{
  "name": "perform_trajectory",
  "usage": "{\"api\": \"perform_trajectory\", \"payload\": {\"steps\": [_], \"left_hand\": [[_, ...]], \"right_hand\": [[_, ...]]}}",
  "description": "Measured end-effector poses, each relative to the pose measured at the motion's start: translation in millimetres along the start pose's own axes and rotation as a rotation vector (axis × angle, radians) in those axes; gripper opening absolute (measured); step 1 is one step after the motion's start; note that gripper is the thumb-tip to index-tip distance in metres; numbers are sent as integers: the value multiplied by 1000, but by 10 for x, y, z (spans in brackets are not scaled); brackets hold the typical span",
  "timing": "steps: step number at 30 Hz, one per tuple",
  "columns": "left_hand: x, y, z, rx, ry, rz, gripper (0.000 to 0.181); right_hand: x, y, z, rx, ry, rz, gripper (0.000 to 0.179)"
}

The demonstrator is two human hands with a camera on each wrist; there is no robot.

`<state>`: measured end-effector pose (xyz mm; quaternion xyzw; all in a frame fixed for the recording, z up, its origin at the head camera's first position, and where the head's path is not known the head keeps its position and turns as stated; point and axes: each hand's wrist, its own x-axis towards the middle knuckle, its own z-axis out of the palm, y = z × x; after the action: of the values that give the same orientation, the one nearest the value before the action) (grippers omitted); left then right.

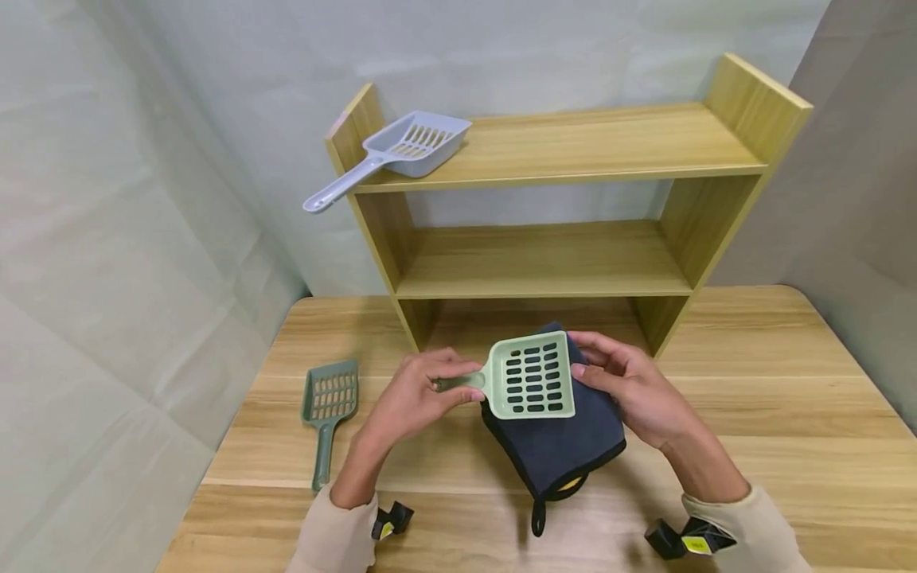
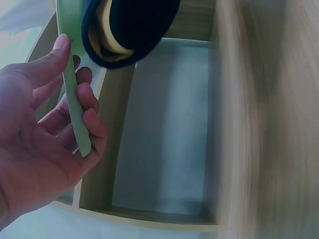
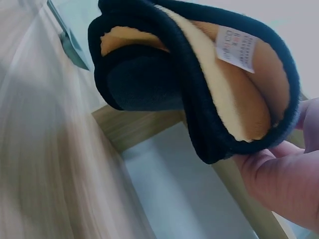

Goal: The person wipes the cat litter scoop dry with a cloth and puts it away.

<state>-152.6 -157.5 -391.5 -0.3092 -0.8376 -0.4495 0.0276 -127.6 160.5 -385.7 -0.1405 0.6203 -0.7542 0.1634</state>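
A light green slotted litter scoop point(image 1: 499, 402) is held by its handle in my left hand point(image 1: 423, 390), thumb on top and fingers wrapped beneath. Behind the scoop's head is a folded cloth point(image 1: 573, 446), dark navy outside and orange-yellow inside, with a black edge and hanging loop. My right hand point(image 1: 637, 390) pinches that cloth at its right side, thumb in front. In the right wrist view the cloth point(image 3: 144, 79) shows its folded layers and a white label point(image 3: 236, 49). Whether scoop and cloth touch is unclear.
A wooden shelf unit point(image 1: 544, 294) stands at the back of the table point(image 1: 788, 414). On its top board lies a grey-lavender scoop point(image 1: 419, 143), handle jutting past the left end. A dark green scoop point(image 1: 329, 406) lies on the table at left.
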Motion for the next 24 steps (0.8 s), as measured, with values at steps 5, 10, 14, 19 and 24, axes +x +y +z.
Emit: {"api": "perform_trajectory", "payload": {"steps": [5, 10, 14, 19, 24], "left_hand": [[-3, 7, 8, 5, 1, -7, 36], [-11, 26, -47, 27, -7, -21, 37], [-29, 24, -121, 67, -5, -50, 37], [-39, 6, -180, 89, -5, -69, 37], [-35, -9, -191, 106, -4, -24, 34]], "right_hand": [[6, 19, 23, 0, -16, -18, 44], [-11, -18, -24, 15, 0, -7, 42], [-44, -87, -95, 67, -5, -21, 42], [-74, -142, -160, 119, -45, -47, 45], [-74, -143, -173, 132, -70, -59, 46]]}}
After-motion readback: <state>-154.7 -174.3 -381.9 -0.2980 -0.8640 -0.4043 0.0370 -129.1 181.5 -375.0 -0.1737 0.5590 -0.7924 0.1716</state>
